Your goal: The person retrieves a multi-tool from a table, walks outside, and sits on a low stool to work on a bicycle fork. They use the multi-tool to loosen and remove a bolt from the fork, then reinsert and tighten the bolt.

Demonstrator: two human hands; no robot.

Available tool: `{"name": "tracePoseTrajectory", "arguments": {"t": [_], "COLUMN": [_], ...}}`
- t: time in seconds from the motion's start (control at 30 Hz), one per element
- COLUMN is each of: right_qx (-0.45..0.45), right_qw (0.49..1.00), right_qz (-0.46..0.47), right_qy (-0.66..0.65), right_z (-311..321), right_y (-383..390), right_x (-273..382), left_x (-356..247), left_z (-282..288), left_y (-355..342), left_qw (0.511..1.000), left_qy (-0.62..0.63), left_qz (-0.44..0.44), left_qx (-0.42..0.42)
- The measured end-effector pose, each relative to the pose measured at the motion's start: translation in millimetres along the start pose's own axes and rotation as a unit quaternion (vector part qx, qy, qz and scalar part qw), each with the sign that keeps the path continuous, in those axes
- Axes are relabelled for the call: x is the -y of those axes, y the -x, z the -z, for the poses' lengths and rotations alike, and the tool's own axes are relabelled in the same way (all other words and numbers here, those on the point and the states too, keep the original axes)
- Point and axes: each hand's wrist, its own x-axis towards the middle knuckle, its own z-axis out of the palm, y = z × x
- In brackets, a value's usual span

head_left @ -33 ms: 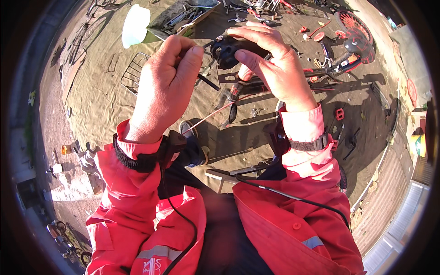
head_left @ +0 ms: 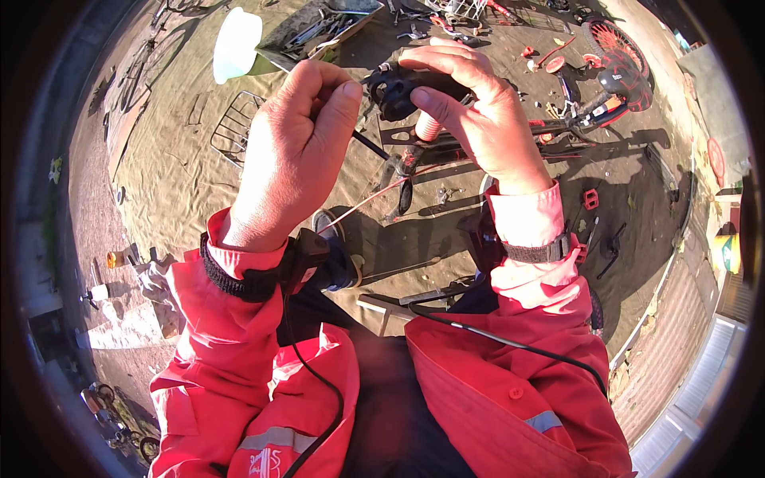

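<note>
My right hand [head_left: 478, 103] grips a black, lumpy part with round openings [head_left: 392, 94], thumb in front and fingers over the top. Close to its left side is my left hand [head_left: 307, 143], closed with thumb against the curled index finger; what it pinches is hidden. A short dark rod [head_left: 370, 145] shows just below that hand, and I cannot tell whether it is held. Under the black part a bicycle frame [head_left: 454, 150] lies across the ground sheet, with a pinkish ribbed cylinder [head_left: 428, 126] on it.
A pale green basin [head_left: 237, 46] and a tray of tools [head_left: 351, 30] stand at the far left. A wire rack [head_left: 233, 131] lies on the left. Red-spoked wheel [head_left: 617, 44] at far right; a red pedal [head_left: 590, 199] nearer. My shoe [head_left: 328, 227] is below.
My left hand has shifted slightly right, closer to the black part. The dark rod below it also appears a little further right. My right hand has barely moved and keeps its grip.
</note>
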Motion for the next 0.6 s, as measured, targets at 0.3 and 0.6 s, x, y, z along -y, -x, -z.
{"name": "tracePoseTrajectory", "arguments": {"t": [0.3,0.6], "right_qx": [0.044,0.021], "right_qw": [0.998,0.998], "right_qz": [-0.035,-0.039], "right_qy": [-0.020,-0.044], "right_z": [12.9,11.1], "right_y": [1.5,4.5], "right_x": [7.5,-1.9], "left_x": [-7.1,-7.2], "left_z": [-24.7,-21.5], "left_y": [4.4,2.2], "left_qw": [0.991,0.975], "left_qy": [-0.101,-0.147], "left_qz": [-0.089,-0.163], "left_qx": [-0.027,-0.010]}}
